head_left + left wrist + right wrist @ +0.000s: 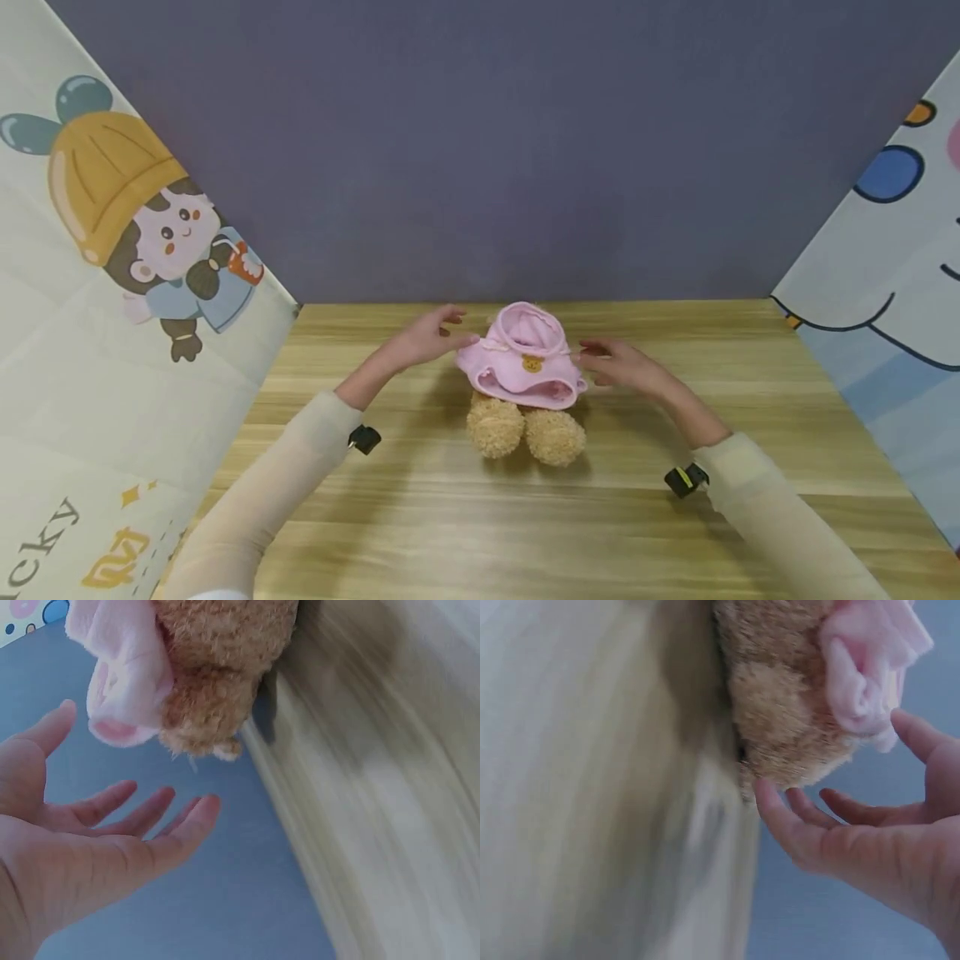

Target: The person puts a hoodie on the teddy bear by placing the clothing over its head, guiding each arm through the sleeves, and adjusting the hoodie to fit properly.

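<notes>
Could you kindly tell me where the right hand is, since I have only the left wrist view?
Observer: In the head view, the right hand is beside the pink hoodie, on the person's right.
Operator: Thank you; is it gripping anything?
Observer: No, the right wrist view shows its fingers apart and gripping nothing.
Operator: And might there be any decoration on the hoodie's front?
Observer: Yes, the head view shows a brown bear-face patch just below the hood.

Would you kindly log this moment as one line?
left grip: open; right grip: open; pink hoodie: between them, atop plush toy; plush toy: on wooden tabletop
</notes>
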A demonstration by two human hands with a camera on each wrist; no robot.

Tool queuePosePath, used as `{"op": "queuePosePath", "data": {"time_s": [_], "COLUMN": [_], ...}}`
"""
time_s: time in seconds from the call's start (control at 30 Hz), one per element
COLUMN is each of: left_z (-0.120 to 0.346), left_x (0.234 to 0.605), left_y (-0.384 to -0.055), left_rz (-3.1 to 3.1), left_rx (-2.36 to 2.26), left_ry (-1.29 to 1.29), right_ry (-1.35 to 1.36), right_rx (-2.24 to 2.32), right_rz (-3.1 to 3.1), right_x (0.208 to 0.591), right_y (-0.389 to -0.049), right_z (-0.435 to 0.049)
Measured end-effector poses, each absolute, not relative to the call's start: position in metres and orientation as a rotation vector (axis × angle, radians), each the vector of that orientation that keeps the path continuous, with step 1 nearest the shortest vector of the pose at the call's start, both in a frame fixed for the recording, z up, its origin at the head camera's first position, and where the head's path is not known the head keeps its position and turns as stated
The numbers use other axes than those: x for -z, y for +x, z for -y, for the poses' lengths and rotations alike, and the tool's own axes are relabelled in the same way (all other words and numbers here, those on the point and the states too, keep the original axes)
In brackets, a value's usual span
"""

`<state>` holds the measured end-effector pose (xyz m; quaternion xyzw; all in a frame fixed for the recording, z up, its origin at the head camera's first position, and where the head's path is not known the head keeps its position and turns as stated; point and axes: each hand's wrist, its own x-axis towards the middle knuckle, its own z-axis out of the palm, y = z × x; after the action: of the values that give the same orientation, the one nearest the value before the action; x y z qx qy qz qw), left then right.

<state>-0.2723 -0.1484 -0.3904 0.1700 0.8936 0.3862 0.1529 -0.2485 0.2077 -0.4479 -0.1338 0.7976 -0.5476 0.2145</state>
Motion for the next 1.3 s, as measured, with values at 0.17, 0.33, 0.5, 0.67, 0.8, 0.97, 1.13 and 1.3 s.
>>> {"op": "queuePosePath", "data": {"time_s": [0.17, 0.33, 0.5, 0.67, 0.8, 0.97, 1.13, 1.3], "left_z": [0.140, 0.138, 0.136, 0.129, 0.120, 0.107, 0.096, 0.092], "left_x": [0.404, 0.421, 0.434, 0.448, 0.460, 0.470, 0.474, 0.476], "left_y": [-0.279, -0.285, -0.285, -0.284, -0.278, -0.260, -0.243, -0.237], "left_rz": [-2.442, -2.292, -2.289, -2.319, -2.323, -2.332, -2.340, -2.369], "left_rx": [-1.231, -1.387, -1.445, -1.502, -1.506, -1.471, -1.418, -1.425], "left_ry": [0.384, 0.271, 0.205, 0.106, 0.088, 0.165, 0.253, 0.311], "right_ry": [-0.265, -0.240, -0.251, -0.274, -0.316, -0.353, -0.323, -0.373], "right_rx": [1.614, 1.700, 1.765, 1.749, 1.655, 1.485, 1.415, 1.372], "right_rz": [-1.963, -1.831, -1.783, -1.843, -1.953, -2.153, -2.191, -2.267], "right_x": [0.461, 0.472, 0.479, 0.479, 0.473, 0.461, 0.456, 0.458], "right_y": [-0.248, -0.250, -0.259, -0.267, -0.272, -0.266, -0.256, -0.249], "right_z": [-0.206, -0.200, -0.194, -0.195, -0.204, -0.218, -0.230, -0.235]}}
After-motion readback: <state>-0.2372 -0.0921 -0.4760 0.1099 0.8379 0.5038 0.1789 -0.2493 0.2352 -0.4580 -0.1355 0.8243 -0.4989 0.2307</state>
